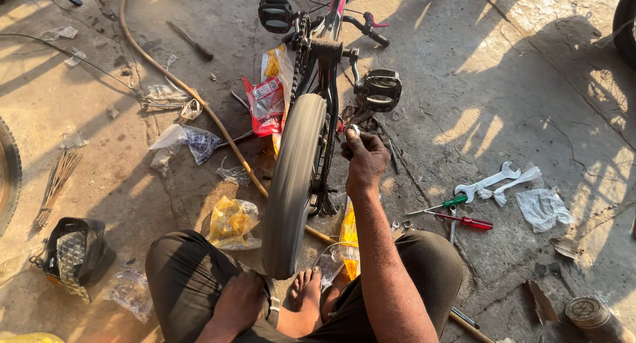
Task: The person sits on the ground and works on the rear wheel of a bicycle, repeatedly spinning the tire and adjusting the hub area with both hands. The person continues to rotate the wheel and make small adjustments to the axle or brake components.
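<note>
A small bicycle stands upside down in front of me, its grey rear tyre (291,184) pointing at my knees and its chain (301,51) running up toward two black pedals (379,90). My right hand (363,159) is raised beside the wheel's right side, fingers closed on a small shiny metal part (352,130) near the axle. My left hand (240,302) rests on my left knee, fingers curled, holding nothing that I can see. My bare foot (306,287) lies under the tyre.
To the right on the concrete lie open-ended wrenches (487,182), a green screwdriver (440,204) and a red screwdriver (467,220). Plastic bags (232,220), red packets (266,104), a long hose (179,81), spokes (56,181) and a black saddle (73,250) lie to the left.
</note>
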